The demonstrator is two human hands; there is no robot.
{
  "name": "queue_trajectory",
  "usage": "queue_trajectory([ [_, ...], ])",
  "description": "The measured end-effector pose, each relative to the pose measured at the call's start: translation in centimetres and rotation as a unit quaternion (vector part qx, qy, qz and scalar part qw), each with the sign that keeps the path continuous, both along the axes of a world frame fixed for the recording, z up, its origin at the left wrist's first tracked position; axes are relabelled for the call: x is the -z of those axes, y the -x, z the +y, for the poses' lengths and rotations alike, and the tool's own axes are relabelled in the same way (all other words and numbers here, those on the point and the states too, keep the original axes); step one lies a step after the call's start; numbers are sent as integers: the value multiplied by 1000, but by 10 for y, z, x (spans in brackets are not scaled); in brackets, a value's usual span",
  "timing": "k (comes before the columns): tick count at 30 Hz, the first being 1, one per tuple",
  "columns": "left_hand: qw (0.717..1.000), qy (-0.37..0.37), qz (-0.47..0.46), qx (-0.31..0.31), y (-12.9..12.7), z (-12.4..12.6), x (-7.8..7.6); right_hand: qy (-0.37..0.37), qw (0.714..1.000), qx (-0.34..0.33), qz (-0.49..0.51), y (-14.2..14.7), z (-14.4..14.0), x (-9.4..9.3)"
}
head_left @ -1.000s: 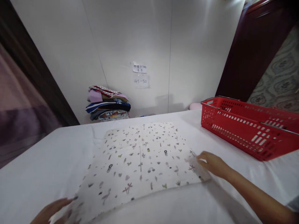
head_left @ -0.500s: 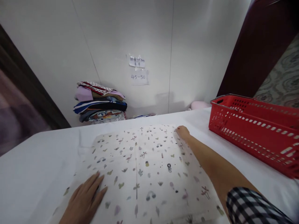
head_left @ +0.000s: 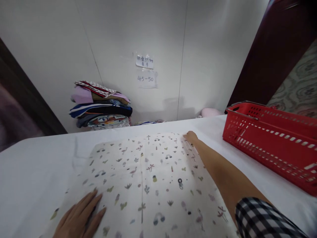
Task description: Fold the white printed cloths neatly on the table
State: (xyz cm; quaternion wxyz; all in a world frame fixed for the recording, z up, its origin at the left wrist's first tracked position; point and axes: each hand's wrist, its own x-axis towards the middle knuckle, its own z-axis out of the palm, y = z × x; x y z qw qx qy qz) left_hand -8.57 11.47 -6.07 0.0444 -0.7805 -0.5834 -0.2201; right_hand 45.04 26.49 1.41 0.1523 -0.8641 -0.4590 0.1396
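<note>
A white cloth [head_left: 160, 195] printed with flamingos, palms, rainbows and cacti lies spread on a white-covered table, with fold creases across it. My left hand [head_left: 80, 213] rests flat on its near left part, fingers stretched out and slightly apart. At the far right corner of the cloth is my right hand [head_left: 191, 136], its fingers closed on the corner; the fingertips are partly hidden. The right arm, in a black-and-white checked sleeve, reaches along the cloth's right edge. A small dark ring-shaped mark [head_left: 180, 182] shows on the cloth.
On the right of the white table surface [head_left: 32, 168] stands a red perforated basket [head_left: 272, 145] with a metal handle. Beyond the table's far edge is a stack of folded fabrics [head_left: 101, 107], against a pale wall bearing handwritten paper signs [head_left: 146, 79]. Dark curtain-like shapes flank both sides.
The view has shifted slightly. My left hand sits a little lower and further left in the picture, still flat on the cloth. My right hand stays at the far right corner.
</note>
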Motion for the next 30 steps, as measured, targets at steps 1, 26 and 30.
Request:
queue_trajectory([
  [1,1000,-9,-5,13,1,0,1,0,1000,0,1,-1,-1,0],
  [26,989,111,92,8,-59,132,-61,-28,991,-32,-125,-5,-8,16],
  [30,993,75,96,-2,-70,158,-58,-43,985,-50,-161,-2,-6,17],
])
